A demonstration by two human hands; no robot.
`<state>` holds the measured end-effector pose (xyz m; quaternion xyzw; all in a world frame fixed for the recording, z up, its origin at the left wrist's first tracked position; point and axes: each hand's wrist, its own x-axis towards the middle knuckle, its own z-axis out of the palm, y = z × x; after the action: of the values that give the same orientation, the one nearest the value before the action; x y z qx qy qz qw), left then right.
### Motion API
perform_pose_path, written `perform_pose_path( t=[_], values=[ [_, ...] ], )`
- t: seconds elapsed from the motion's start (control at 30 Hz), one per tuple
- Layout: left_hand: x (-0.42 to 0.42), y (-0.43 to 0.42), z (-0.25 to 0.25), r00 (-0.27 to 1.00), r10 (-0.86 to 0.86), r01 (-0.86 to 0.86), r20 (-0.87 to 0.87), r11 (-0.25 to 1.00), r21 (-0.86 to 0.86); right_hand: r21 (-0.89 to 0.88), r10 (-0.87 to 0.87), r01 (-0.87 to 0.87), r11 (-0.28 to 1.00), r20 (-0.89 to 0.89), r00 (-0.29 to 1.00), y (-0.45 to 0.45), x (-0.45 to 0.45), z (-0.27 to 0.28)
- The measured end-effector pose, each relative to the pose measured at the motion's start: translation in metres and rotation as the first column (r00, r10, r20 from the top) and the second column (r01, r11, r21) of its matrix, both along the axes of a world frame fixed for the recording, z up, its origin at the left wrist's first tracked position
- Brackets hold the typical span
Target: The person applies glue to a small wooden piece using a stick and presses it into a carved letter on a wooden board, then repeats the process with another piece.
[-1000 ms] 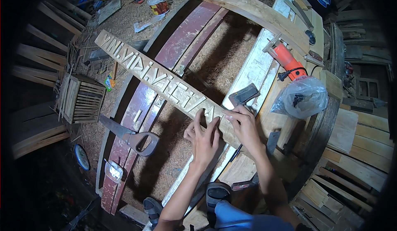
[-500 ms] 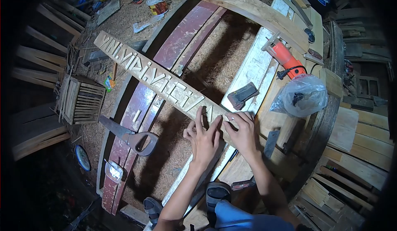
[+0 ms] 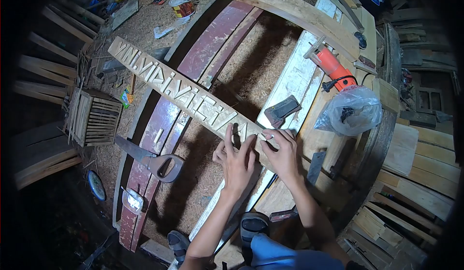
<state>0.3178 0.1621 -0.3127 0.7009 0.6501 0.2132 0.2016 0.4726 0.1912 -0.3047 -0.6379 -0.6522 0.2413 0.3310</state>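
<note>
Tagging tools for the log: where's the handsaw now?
In the head view, the handsaw lies left of centre across the maroon plank, below the lettered board and left of the left hand.

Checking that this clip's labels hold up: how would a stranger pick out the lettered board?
Start from the wide, curved maroon plank left of the picture's centre. A long, pale, straight board crosses it diagonally, its lower right end under the left hand and right hand. Unlike the other wood nearby, it carries a row of letters made of thin strips.
</note>
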Motion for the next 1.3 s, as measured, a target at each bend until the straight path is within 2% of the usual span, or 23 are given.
perform_pose_path(
  t=[0.1, 0.27, 0.6, 1.0, 1.07, 1.17, 1.3],
  values=[
    [0.001, -0.0011, -0.0006, 0.997, 0.054, -0.053, 0.055, 0.998, -0.026, -0.011, 0.013, -0.014, 1.0, -0.015, 1.0, 0.001, 0.0022, -0.0038],
    [-0.0018, -0.0016, -0.0015, 1.0, -0.012, 0.012, 0.001, 1.0, -0.027, -0.041, 0.011, -0.013, 0.999, -0.037, 0.999, 0.0012, 0.0034, -0.0041],
    [0.0009, -0.001, -0.0033, 1.0, 0.004, -0.004, 0.003, 1.0, -0.025, -0.003, 0.0, 0.0, 1.0, -0.062, 0.998, -0.0011, 0.0025, -0.0098],
    [0.0023, 0.0029, 0.0016, 0.998, -0.011, 0.01, -0.054, 1.0, -0.015, -0.048, -0.024, 0.02, 0.999, -0.075, 0.997, 0.0002, -0.0011, -0.0046],
    [0.0022, 0.0044, 0.0029, 0.999, -0.016, 0.015, -0.039, 1.0, -0.023, 0.021, 0.005, -0.005, 1.0, -0.013, 1.0, 0.0005, 0.0002, -0.0059],
    [0.0019, 0.003, 0.0006, 0.998, 0.017, -0.016, 0.054, 1.0, -0.016, -0.035, -0.018, 0.016, 0.999, -0.07, 0.997, -0.0013, -0.0009, -0.0041],
    [0.0035, 0.0033, -0.0012, 0.993, 0.071, -0.072, 0.091, 0.997, 0.011, -0.031, -0.015, 0.013, 0.999, -0.072, 0.997, -0.0025, 0.0006, -0.004]
  ],
)
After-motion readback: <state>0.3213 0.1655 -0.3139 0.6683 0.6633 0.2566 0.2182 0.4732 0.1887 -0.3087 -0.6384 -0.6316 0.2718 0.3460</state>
